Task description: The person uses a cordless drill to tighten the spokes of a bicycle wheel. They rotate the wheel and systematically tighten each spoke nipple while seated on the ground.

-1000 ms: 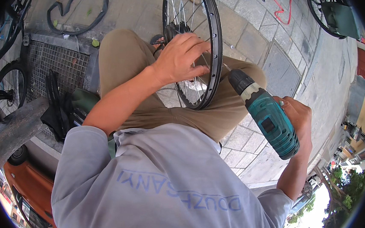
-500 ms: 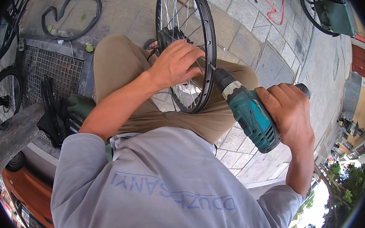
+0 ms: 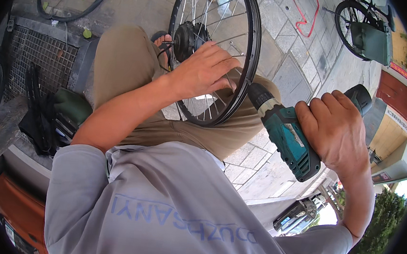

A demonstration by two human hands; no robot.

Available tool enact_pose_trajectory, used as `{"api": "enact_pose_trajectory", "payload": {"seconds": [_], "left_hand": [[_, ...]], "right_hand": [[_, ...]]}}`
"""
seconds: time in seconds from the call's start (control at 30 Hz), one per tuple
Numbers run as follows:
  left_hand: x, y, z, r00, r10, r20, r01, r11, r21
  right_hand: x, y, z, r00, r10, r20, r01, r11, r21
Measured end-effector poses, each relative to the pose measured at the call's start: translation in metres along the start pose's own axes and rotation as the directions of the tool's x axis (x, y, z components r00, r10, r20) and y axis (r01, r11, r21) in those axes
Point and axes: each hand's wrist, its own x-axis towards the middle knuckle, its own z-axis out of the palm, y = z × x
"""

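A bicycle wheel with a black rim [image 3: 254, 45] and no tyre stands upright between my legs. Thin spokes run from its rim to a large black hub [image 3: 185, 42]. My left hand [image 3: 205, 72] reaches in among the spokes and pinches one [image 3: 234, 77] close to the rim; the fingertips are partly hidden. My right hand [image 3: 331, 127] is wrapped round the handle of a teal and black cordless drill [image 3: 290, 142]. The drill's bit meets the outer face of the rim, across from my left fingers.
A black inner tube [image 3: 73, 17] lies on the paving at the far left, beyond a metal grate [image 3: 41, 61]. Black and green bags [image 3: 68, 109] sit left of my leg. A red cord [image 3: 303, 27] and a parked bicycle [image 3: 359, 29] are at the far right.
The view has shifted, and the wheel now appears slightly further right. The drill leans at a similar angle, its tip still at the rim. Both hands keep their grips.
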Motion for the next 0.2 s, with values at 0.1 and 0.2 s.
{"api": "enact_pose_trajectory", "payload": {"seconds": [0.1,0.2], "left_hand": [[0.001,-0.002,0.011,1.000,0.001,0.002,-0.001,0.999,-0.044],[0.000,-0.001,0.020,1.000,-0.006,0.001,0.006,1.000,-0.015]], "right_hand": [[-0.012,0.004,0.012,0.999,0.032,0.029,-0.034,0.995,0.097],[-0.022,0.005,0.023,0.996,0.055,0.069,-0.065,0.988,0.142]]}}
